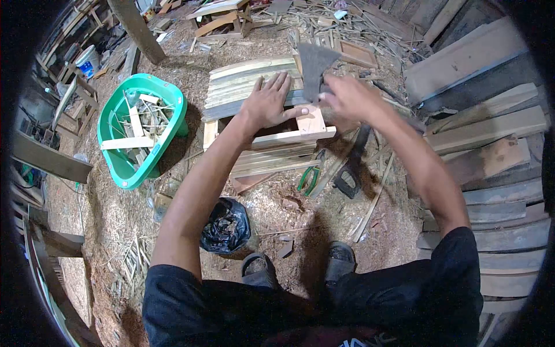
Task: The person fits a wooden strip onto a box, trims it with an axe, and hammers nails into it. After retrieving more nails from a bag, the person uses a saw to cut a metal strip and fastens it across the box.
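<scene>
A wooden box-like frame (277, 139) stands on the shavings ahead of me, its top partly covered by pale slats (251, 81) and a darker grey slat (222, 110). My left hand (270, 105) lies with fingers spread on the slats near the grey one, its thumb reaching toward the frame's right corner. My right hand (350, 97) is closed round a dark, broad-bladed tool (315, 65), blurred by motion, just above the right end of the slats. An opening shows between the grey slat and the frame's near rail.
A green tub (106, 124) of wood scraps stands left. Green-handled pliers (309, 180) and a handsaw (348, 180) lie near the frame. A black bag-lined bucket (226, 231) sits by my feet. Boards (491, 127) line the right side; a post (137, 30) rises upper left.
</scene>
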### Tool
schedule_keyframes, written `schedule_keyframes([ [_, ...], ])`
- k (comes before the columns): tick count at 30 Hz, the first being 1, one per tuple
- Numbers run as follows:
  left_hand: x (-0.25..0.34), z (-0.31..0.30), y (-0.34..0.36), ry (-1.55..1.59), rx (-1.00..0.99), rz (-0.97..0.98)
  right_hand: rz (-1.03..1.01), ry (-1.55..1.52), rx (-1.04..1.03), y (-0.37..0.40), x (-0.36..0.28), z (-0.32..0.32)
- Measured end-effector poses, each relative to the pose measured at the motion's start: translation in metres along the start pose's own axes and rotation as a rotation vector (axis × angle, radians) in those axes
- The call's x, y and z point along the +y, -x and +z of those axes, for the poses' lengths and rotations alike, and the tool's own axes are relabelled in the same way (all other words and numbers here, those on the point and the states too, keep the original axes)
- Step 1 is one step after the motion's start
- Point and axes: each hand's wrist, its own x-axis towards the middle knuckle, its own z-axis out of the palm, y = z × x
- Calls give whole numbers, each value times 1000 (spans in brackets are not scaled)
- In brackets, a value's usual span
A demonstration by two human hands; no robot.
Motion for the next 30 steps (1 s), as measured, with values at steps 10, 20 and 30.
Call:
schedule_keyframes([
  [10,0,2,-1,-7,21,-12,-2,-67,95,7,-11,14],
  [20,-20,-5,72,333,103,-33,-143,-533,442,40,-67,55],
  [30,-12,-27,312,536,321,-346,-676,-372,-590,133,-122,250],
])
